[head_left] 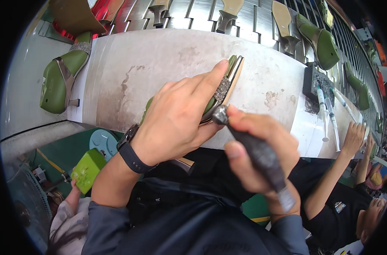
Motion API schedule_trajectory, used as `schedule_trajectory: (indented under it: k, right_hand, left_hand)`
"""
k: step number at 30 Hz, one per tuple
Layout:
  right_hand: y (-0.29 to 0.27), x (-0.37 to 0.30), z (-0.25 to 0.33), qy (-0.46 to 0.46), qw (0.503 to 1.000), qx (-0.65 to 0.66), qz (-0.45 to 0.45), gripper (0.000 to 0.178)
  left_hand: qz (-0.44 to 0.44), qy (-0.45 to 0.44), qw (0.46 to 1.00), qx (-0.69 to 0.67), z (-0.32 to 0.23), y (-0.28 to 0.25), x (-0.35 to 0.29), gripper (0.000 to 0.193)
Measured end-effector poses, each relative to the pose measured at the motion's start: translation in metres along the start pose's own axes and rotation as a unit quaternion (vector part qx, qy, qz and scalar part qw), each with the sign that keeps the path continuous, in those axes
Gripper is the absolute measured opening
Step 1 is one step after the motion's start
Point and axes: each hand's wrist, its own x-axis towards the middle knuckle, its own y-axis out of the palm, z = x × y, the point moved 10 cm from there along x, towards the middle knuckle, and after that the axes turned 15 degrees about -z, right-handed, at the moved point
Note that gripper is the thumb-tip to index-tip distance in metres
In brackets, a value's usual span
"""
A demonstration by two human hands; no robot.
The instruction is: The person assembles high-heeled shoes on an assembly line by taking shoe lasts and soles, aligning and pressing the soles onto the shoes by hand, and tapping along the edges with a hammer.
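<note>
My left hand [178, 112] wraps over a sandal [222, 90] on a green last, gripping it on its side above the white worktop. The sandal has a glittery strap, and its tan sole faces right. My right hand [263, 140] is closed around a dark hand tool [261, 155] with a rounded metallic head and a pale, blurred far end. That rounded head is at the sole's edge, close to my left fingers; whether it touches I cannot tell. Much of the sandal is hidden behind my left hand.
Another green-lasted sandal [66, 78] rests at the worktop's left end. Soles and lasted shoes lie on the metal conveyor [193, 21] along the far side. At right are a dark block [314, 83], several syringes [323, 110] and a co-worker's hand [354, 138]. A person at lower left holds a green box [88, 170].
</note>
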Motion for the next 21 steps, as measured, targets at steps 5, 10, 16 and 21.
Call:
schedule_trajectory:
  k: [5, 10, 16, 21]
  right_hand:
    - [0.026, -0.033, 0.035, -0.094, 0.989, -0.1, -0.057, 0.033]
    - [0.006, -0.022, 0.015, 0.009, 0.998, -0.014, -0.064, 0.033]
    - [0.011, -0.012, 0.026, -0.088, 0.992, -0.078, -0.046, 0.034]
    - [0.041, -0.034, 0.036, -0.094, 0.991, -0.097, -0.014, 0.038]
  left_hand:
    - [0.003, 0.015, 1.0, -0.012, -0.005, -0.001, -0.002, 0.1]
    - [0.06, 0.006, 0.993, -0.105, 0.012, -0.007, -0.005, 0.096]
    - [-0.025, -0.031, 0.992, -0.123, 0.045, -0.028, -0.02, 0.04]
    - [-0.051, -0.022, 0.991, -0.125, 0.046, -0.029, -0.021, 0.036]
